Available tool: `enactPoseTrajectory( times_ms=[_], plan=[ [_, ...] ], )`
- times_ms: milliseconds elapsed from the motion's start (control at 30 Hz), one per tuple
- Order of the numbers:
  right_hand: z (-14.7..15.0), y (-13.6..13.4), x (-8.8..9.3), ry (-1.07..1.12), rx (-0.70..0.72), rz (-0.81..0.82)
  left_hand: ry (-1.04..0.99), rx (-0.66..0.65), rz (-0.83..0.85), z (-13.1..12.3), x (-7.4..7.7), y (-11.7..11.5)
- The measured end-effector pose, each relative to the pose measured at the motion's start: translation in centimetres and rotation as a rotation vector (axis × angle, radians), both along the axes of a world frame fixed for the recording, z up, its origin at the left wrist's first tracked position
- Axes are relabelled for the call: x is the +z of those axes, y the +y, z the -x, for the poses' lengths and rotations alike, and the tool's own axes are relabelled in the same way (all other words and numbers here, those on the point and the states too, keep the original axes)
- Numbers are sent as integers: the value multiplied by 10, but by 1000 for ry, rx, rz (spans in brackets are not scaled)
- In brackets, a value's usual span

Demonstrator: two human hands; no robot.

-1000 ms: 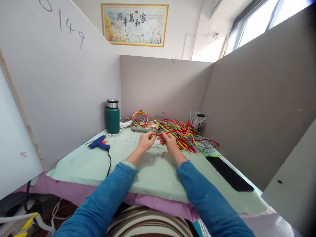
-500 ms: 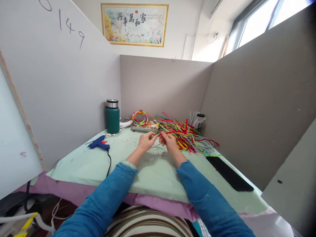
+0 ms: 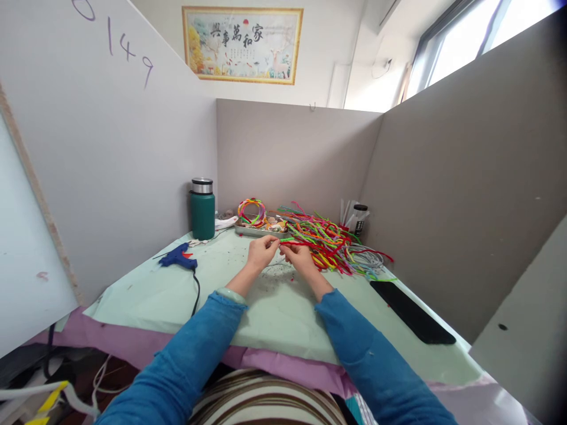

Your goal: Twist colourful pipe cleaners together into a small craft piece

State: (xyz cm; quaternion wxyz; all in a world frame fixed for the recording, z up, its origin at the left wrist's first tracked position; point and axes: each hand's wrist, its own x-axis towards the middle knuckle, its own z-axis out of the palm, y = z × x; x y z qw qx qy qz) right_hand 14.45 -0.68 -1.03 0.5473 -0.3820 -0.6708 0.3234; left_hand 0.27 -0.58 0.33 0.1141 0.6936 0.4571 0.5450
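My left hand (image 3: 262, 252) and my right hand (image 3: 297, 258) meet fingertip to fingertip above the middle of the table. Both are closed in a pinch on a red pipe cleaner (image 3: 302, 243), whose length runs off to the right over my right hand. A bright green strand (image 3: 287, 239) shows just behind the fingertips; whether it is held too, I cannot tell. Right behind my right hand lies a tangled heap of coloured pipe cleaners (image 3: 330, 233). The pinched ends are hidden by the fingers.
Behind the hands, a metal tray (image 3: 261, 232) holds small pieces and a ring of coloured loops (image 3: 251, 211). To the left are a green bottle (image 3: 202, 212) and a blue glue gun (image 3: 178, 256) with its cord. A black flat object (image 3: 411, 311) lies at right. Partitions enclose the table.
My right hand has shifted slightly left and lower, its fingers closing in toward the left fingertips. More of the red pipe cleaner shows beyond it, and the green strand has come into view.
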Motion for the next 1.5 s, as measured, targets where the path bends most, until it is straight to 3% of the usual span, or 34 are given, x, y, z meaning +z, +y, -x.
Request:
enactPoseTrajectory(
  times_ms=[233,600,833,1033,1500],
  plan=[
    [3,-4,-1,-152,-23,1,41,-50,-20,-1,4,-8],
    [0,10,-10,-6,-32,-34,288,121,-40,0,-2,-8],
    [1,2,-4,-13,21,-63,277,111,46,0,-2,-6],
    [-1,9,-8,-4,-56,-105,312,50,80,-1,-3,-4],
    [0,7,-7,-16,-43,-84,248,12,154,0,-4,2]
  ],
)
